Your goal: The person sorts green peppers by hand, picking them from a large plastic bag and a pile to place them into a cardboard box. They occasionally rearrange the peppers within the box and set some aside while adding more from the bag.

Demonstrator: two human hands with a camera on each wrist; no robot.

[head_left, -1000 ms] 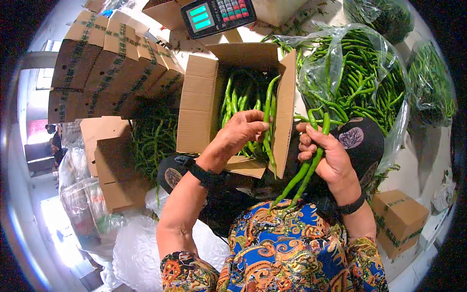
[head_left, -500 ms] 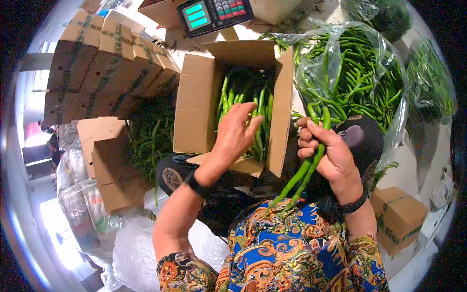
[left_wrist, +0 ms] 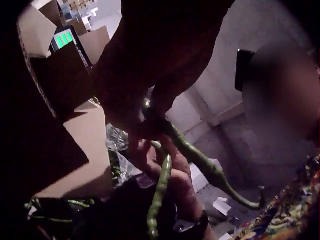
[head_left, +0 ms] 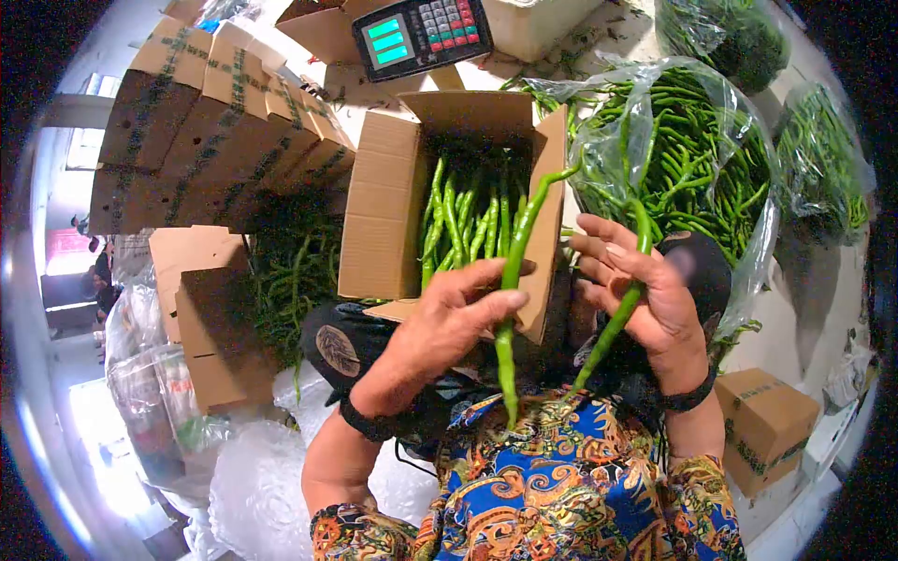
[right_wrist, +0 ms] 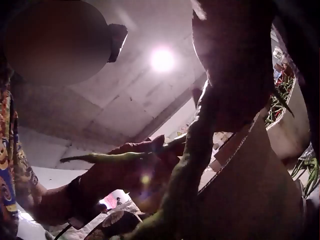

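My left hand (head_left: 444, 323) pinches a long green chili pepper (head_left: 506, 374) between thumb and fingers, just outside the near right corner of an open cardboard box (head_left: 379, 206). The pepper's stem end points up past the box's right flap and its tip hangs toward the shirt. To the right, my right hand (head_left: 664, 299) holds a second green chili pepper (head_left: 608, 341) across its fingers, tip slanting down. Inside the box, several green chili peppers (head_left: 458, 215) lie lengthwise side by side. In the left wrist view, both the left hand's pepper (left_wrist: 200, 162) and the right hand's (left_wrist: 160, 195) show.
A clear plastic bag (head_left: 767, 187) full of green peppers stands right of the box. Behind the box is a scale (head_left: 421, 37) with a lit display. Stacked taped cartons (head_left: 201, 122) stand at left, and a small closed carton (head_left: 767, 421) sits at lower right.
My left hand let go of a pepper in the box, came back toward the right hand and took one of the two peppers there. The right hand now has one and its fingers are looser.
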